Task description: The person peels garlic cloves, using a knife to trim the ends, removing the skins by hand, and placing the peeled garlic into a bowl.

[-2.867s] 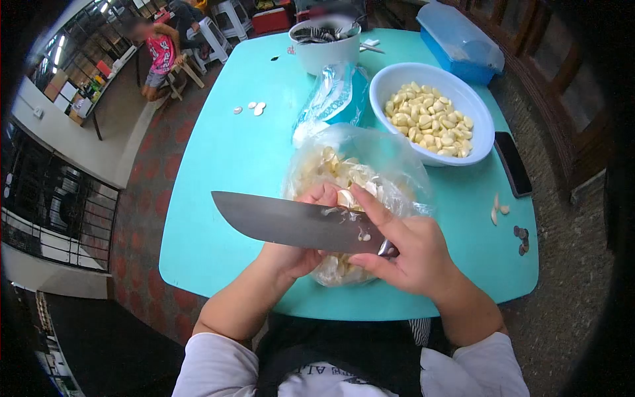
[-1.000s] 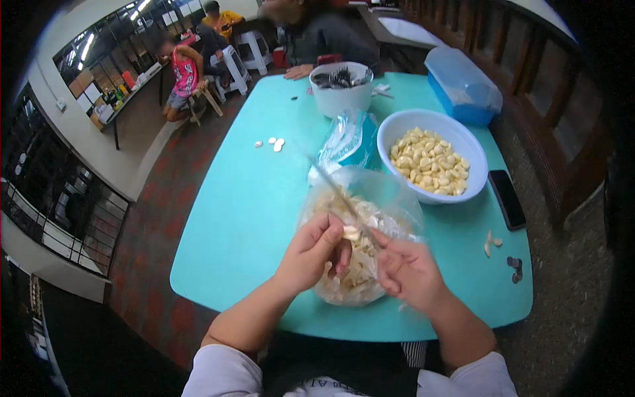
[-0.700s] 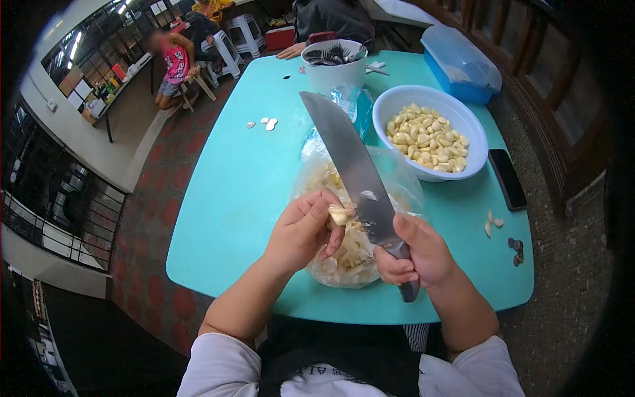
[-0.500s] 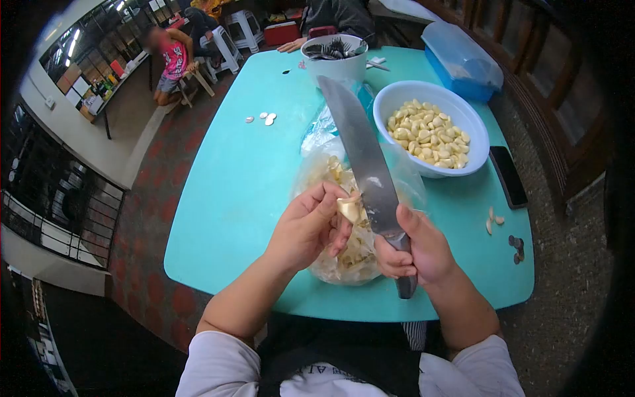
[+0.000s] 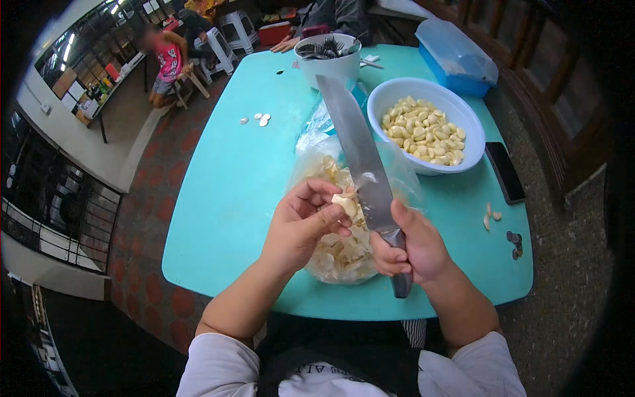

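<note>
Knife [image 5: 362,162] gripped in right hand [image 5: 418,250], left hand [image 5: 299,228] pinching garlic [image 5: 343,204]

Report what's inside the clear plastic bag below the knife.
The clear plastic bag shows pale, papery peelings inside. The knife and left hand block part of the view, and whatever lies beneath the top layer cannot be seen.

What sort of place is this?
Probably a small eatery or canteen, though I can't be certain. Pointers: a white tub full of cutlery, white stools in the background, and a basin holding many peeled garlic cloves.
</note>
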`<state>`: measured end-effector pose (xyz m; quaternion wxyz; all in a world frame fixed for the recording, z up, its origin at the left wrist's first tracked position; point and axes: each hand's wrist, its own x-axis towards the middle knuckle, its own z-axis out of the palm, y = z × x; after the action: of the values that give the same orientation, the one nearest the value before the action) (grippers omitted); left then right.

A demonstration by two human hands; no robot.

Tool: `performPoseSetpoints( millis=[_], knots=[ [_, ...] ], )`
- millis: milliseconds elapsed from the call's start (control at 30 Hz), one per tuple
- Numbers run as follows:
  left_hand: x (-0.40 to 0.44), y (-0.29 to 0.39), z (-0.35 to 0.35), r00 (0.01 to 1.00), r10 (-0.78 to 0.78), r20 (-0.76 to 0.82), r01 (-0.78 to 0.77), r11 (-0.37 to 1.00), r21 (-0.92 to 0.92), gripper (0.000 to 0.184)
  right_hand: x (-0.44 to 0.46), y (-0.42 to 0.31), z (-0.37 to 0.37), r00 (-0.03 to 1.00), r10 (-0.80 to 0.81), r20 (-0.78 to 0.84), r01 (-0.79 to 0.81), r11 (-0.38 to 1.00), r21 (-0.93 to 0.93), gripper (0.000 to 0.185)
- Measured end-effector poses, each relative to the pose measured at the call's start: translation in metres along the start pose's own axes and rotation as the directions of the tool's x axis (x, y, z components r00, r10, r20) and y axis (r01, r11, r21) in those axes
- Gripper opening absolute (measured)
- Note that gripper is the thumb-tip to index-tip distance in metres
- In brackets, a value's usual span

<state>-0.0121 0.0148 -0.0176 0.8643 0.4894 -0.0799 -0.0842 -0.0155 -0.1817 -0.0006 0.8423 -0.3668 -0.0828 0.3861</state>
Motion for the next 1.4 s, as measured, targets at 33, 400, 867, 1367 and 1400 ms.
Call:
performPoseSetpoints(
  millis=[33, 400, 867, 1367, 1400],
  knots=[
    [0.0, 0.001, 0.0, 1.0, 0.001, -0.006, -0.001, 1.0, -0.011, 0.024, 0.0, 0.0, 0.0, 1.0, -0.002, 0.003, 0.002, 1.0, -0.002, 0.039],
    [0.002, -0.002, 0.0, 0.998, -0.053, -0.033, 0.05, 0.995, -0.09, 0.027, -0.003, 0.002, 0.009, 0.998, -0.052, 0.018, 0.053, 0.995, -0.088, 0.039],
    [0.002, -0.003, -0.008, 0.993, -0.046, 0.112, 0.061, 0.989, -0.134, 0.043, -0.003, 0.001, 0.003, 0.998, -0.037, 0.044, 0.038, 0.999, -0.033, 0.04],
    [0.003, 0.002, -0.004, 0.98, -0.119, 0.161, 0.146, 0.975, -0.169, 0.032, -0.004, -0.003, 0.002, 0.993, -0.117, -0.009, 0.116, 0.99, -0.084, 0.04],
    [0.003, 0.002, -0.005, 0.983, -0.113, 0.147, 0.137, 0.977, -0.164, 0.032, -0.005, -0.003, 0.003, 0.992, -0.122, -0.023, 0.119, 0.988, -0.093, 0.04]
  ],
)
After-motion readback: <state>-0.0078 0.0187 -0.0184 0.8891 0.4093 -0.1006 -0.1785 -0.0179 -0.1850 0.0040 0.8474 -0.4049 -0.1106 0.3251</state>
